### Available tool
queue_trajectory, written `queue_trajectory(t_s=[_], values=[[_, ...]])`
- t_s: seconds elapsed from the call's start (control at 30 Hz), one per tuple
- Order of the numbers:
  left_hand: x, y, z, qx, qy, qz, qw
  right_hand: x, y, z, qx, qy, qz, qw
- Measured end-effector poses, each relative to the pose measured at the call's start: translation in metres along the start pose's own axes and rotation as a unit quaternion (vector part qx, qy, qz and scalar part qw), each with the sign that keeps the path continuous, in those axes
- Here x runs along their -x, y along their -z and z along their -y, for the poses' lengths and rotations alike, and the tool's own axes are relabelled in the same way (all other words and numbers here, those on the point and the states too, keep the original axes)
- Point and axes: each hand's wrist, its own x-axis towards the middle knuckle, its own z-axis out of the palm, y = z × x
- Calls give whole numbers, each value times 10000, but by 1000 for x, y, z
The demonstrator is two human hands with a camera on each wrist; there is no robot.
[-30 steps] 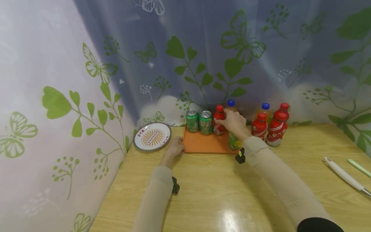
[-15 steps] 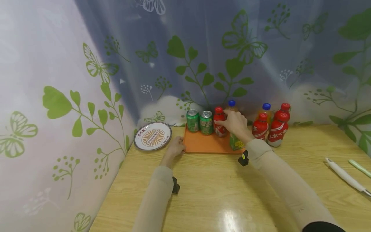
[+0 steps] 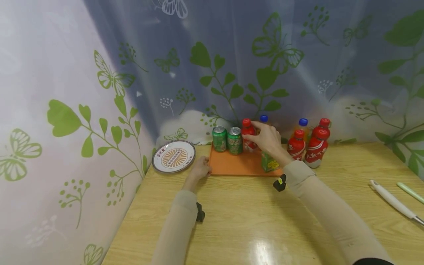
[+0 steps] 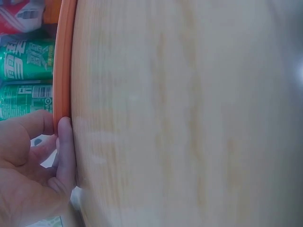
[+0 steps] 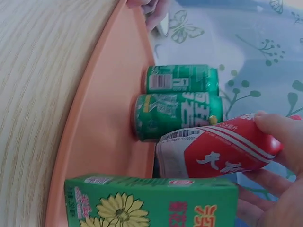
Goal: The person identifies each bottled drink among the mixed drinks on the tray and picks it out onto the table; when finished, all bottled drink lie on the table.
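Observation:
My right hand grips a red plastic drink bottle near its neck, over the back of an orange tray. In the right wrist view the bottle leans a little and its base is close beside a green can. Another green can stands left of that one. At the tray's left front corner my left hand pinches the rim, thumb and fingers on either side of it. A green drink carton with yellow flowers stands on the tray's right, partly hidden by my right hand.
A round patterned plate lies left of the tray, by the wall. Behind my right hand shows a blue-capped bottle. Several red bottles and an orange drink bottle stand to the right. A white-handled utensil lies far right.
My right hand has shifted the red bottle slightly left, up against the nearer green can in the head view. The left hand stays at the tray corner.

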Motion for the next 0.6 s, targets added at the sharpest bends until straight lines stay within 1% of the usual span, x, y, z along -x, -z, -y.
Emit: queue_trajectory(t_s=[0.03,0.17,0.37,0.43,0.5,0.6], values=[[-1,1,1,0,-46,23,10000,0,0,1,-140,20,-7,9999],[-1,0,1,24,-41,38,10000,3,3,9,-808,31,-34,9967],[4,-1,-2,20,-12,-57,10000,7,10,21,-1732,-3,160,9848],[5,-2,-3,-24,-25,-91,10000,9,13,25,-2039,-102,329,9784],[6,-2,-3,-62,-54,-107,9999,10,17,28,-2402,-253,543,9689],[5,-2,-2,-79,-80,-116,9999,11,22,32,-2995,-457,896,9488]])
